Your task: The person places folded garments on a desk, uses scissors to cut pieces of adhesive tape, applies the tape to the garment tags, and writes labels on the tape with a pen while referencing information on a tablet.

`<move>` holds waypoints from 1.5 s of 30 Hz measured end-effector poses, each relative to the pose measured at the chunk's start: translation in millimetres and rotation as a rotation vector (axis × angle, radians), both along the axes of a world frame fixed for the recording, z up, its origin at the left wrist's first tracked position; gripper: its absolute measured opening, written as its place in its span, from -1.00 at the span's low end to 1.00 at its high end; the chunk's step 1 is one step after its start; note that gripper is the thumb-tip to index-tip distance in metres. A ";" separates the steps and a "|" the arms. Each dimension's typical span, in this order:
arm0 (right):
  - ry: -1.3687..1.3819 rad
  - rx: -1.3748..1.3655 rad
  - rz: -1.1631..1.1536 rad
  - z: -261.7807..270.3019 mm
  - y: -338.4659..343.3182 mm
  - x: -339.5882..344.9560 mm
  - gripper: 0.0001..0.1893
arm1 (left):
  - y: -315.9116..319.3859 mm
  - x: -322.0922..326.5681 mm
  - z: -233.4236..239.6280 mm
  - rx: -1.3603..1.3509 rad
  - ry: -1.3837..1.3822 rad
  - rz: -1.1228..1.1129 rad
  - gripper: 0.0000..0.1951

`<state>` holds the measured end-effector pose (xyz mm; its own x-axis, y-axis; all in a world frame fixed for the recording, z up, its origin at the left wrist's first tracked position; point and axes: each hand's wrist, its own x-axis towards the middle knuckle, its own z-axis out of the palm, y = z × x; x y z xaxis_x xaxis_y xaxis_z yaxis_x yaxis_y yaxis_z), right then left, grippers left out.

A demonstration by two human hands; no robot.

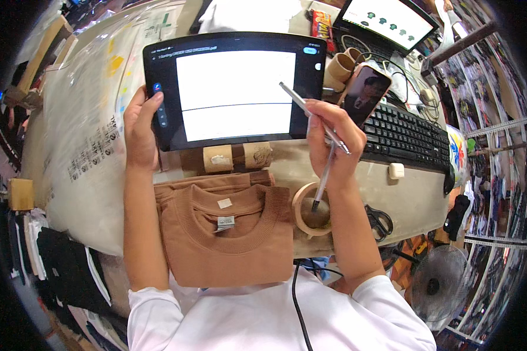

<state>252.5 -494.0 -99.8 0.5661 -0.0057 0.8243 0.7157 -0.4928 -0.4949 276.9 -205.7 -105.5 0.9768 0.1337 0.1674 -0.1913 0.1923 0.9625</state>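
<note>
My left hand [142, 127] holds a black tablet [237, 90] by its left edge, thumb on the front. The screen shows a largely white page crossed by a dark line. In my right hand [336, 136] is a silver stylus [296, 97], its tip over the right part of the screen. A second, clear pen [324, 180] also runs from this hand down over a tape roll [299, 215]. Below the tablet lies a folded brown shirt [228, 259] with its ribbed collar upward. Two cardboard rolls [217, 159] stand between the shirt and tablet.
To the right are a smartphone [365, 94], a black keyboard [406, 136], a white earbud case [396, 171], black-handled scissors [379, 223] and a laptop [388, 22]. Clear plastic packaging [83, 131] covers the table's left side. A fan [439, 285] stands at lower right, near clothing shelves.
</note>
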 end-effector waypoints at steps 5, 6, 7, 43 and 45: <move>0.065 -0.011 0.014 2.6 -1.2 -6.0 -0.81 | 9.3 3.5 -6.4 0.033 0.040 0.028 -0.58; 0.068 0.012 0.023 1.6 0.9 -5.4 -0.80 | 11.1 5.3 -7.6 0.001 0.051 0.006 -0.56; 0.071 0.034 0.033 1.2 2.0 -4.9 -0.80 | 11.0 5.3 -8.2 0.010 0.059 0.023 -0.56; 0.352 0.171 -0.085 47.7 -49.8 -46.2 -0.84 | 19.3 -17.5 31.9 0.439 -0.304 0.431 -0.73; 0.550 0.012 -0.035 48.3 -76.5 -68.9 -0.86 | 9.2 -56.8 66.8 0.570 -0.217 0.245 -0.79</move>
